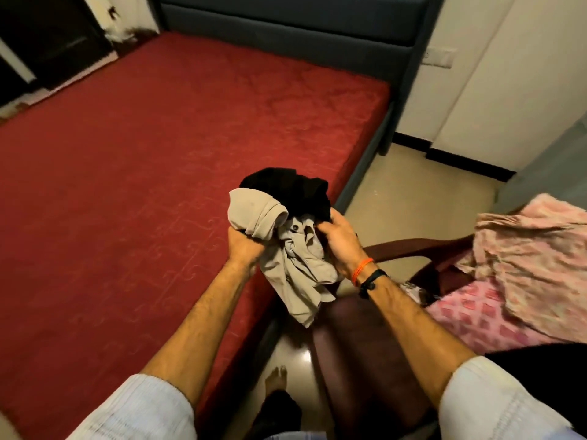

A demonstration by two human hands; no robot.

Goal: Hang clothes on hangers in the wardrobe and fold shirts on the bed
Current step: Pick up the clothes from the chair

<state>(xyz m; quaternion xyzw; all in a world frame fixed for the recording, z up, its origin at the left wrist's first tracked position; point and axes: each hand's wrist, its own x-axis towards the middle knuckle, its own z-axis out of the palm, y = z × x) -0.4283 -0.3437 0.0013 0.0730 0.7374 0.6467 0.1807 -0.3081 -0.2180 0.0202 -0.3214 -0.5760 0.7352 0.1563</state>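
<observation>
Head view, both hands (pixel 244 246) (pixel 341 241) gripping bundled shirts (pixel 286 249), above bed (pixel 143 138)

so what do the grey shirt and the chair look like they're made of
Grey shirt: soft woven cloth, probably cotton, matte; it crumples into limp folds and has a small dark button. Chair: likely moulded plastic, dark maroon, glossy; its smooth surface shows faint sheen.

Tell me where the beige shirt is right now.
In the head view the beige shirt is bunched with a black garment in both hands, held over the red bed's right edge.
</observation>
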